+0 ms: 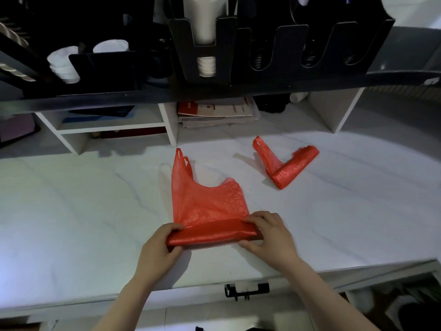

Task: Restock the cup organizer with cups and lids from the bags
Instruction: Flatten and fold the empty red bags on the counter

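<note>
Hands sit at either end of a red bag (210, 206) that lies flat on the white marbled desk (83, 211), its near edge rolled into a tight tube and its handles pointing away toward the shelf. The left hand (162, 247) has its grip closed round the left end of the roll, thumb on top and fingers curled beneath. The right hand (268, 232) pinches the right end, with its fingertips over the top of the roll and its thumb against the near side. A second red bag (292, 168), rolled most of the way with only its handles loose, lies farther back and to the right on the desk, well apart from the first. Above, on a dark shelf, stands the black cup organizer (288, 41). A stack of white cups (205, 27) fills one of its slots, and white lids (64, 65) sit in a holder at the left. Papers (214, 113) are stacked under the shelf.
</note>
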`<state>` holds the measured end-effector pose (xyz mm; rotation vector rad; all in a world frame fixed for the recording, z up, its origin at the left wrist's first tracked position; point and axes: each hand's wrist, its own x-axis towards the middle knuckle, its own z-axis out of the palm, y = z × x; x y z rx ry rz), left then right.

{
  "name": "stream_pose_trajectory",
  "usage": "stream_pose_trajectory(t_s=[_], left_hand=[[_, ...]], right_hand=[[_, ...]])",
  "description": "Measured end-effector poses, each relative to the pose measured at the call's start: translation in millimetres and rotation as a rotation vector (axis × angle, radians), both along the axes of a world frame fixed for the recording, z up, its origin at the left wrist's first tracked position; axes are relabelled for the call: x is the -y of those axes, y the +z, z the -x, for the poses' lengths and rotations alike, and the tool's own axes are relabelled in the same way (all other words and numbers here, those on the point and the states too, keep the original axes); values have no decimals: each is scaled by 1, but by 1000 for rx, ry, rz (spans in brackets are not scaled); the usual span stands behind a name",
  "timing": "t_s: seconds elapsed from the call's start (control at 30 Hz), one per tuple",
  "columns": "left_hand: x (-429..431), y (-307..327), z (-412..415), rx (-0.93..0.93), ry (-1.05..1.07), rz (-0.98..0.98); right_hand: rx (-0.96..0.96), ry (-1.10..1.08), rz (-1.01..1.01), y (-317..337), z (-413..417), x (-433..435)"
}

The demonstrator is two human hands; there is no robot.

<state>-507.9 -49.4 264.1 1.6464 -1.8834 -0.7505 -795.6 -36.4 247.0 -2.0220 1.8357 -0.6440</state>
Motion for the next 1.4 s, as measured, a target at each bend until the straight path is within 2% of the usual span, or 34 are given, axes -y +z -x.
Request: stream_pose_trajectory(t_s=[0.13, 0.3, 0.53, 0.67, 0.8, 0.93, 1.0, 1.13, 1.23, 1.4], left_hand=[[2, -5, 1, -82, 78, -34], [3, -12, 6, -89, 142, -19], [2, -13, 7, -141, 154, -6], [1, -12, 10, -91, 85, 80], [5, -17, 13, -16, 116, 97], [4, -13, 17, 87, 25, 158], [3, -12, 18, 132, 3, 191], [1, -9, 17, 237, -32, 121], [3, -6, 10, 265, -94, 49], [6, 0, 9, 151, -80, 54]], right_hand=[[15, -60, 17, -4, -1, 1], [105, -135, -1, -6, 1, 1], [86, -182, 28, -8, -3, 3], [99, -222, 62, -7, -6, 3], [46, -186, 81, -5, -9, 3], [-142, -97, 152, -2, -11, 2], [-185, -57, 104, -1, -9, 2], [-294, 37, -69, -1, -2, 4], [-268, 38, -43, 1, -2, 8], [-158, 8, -31, -1, 2, 5]])
